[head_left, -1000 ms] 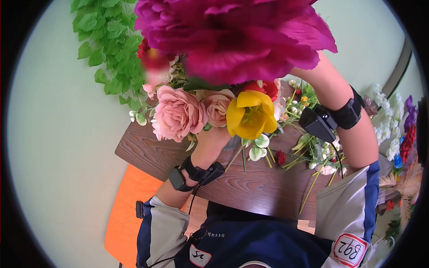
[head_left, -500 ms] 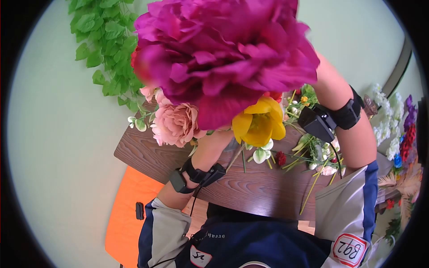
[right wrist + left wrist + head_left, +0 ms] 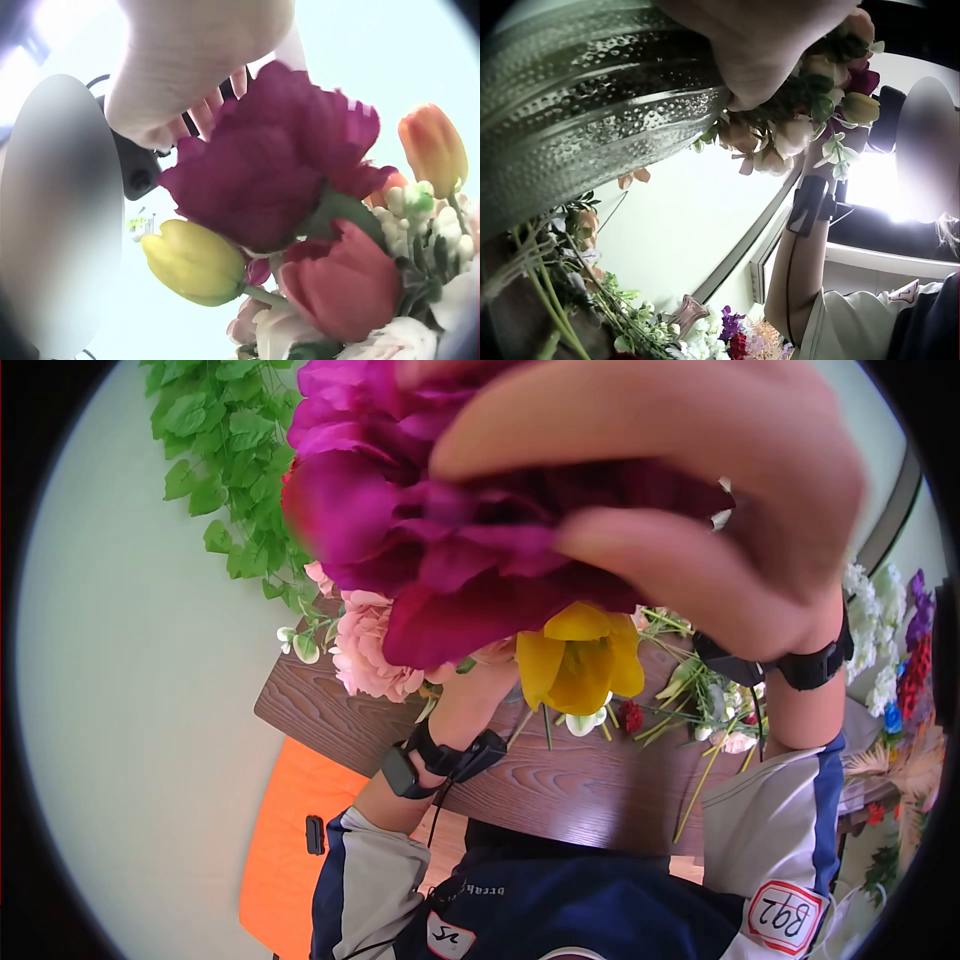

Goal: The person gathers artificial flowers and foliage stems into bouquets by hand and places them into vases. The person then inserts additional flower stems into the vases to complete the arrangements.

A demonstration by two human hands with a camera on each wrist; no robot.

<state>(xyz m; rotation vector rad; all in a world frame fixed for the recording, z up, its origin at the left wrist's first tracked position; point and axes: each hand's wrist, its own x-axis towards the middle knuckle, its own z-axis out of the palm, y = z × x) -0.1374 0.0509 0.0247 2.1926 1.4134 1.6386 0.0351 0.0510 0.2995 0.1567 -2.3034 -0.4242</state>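
Note:
A large magenta peony (image 3: 440, 590) stands highest in a mixed bouquet, close to the head camera. My right hand (image 3: 700, 490) reaches over this bloom, thumb and fingers spread apart and bent over its petals. In the right wrist view the fingertips (image 3: 202, 116) come down behind the bloom's upper edge. Below the peony are a yellow tulip (image 3: 580, 665), a red tulip (image 3: 345, 285) and a pink rose (image 3: 370, 650). My left hand (image 3: 757, 52) grips the ribbed glass vase (image 3: 607, 105) near its mouth, under the flowers; in the head view blooms hide most of it.
Loose cut stems and small flowers (image 3: 715, 700) lie on the wooden table (image 3: 540, 780) at the right. Green leaves (image 3: 235, 470) hang on the wall at the left. An orange chair (image 3: 290, 840) is at the lower left. More flowers (image 3: 900, 670) stand at the far right.
My right hand has come up from behind the peony into view over its petals. The peony has tilted and shifted down slightly. My left arm has barely moved.

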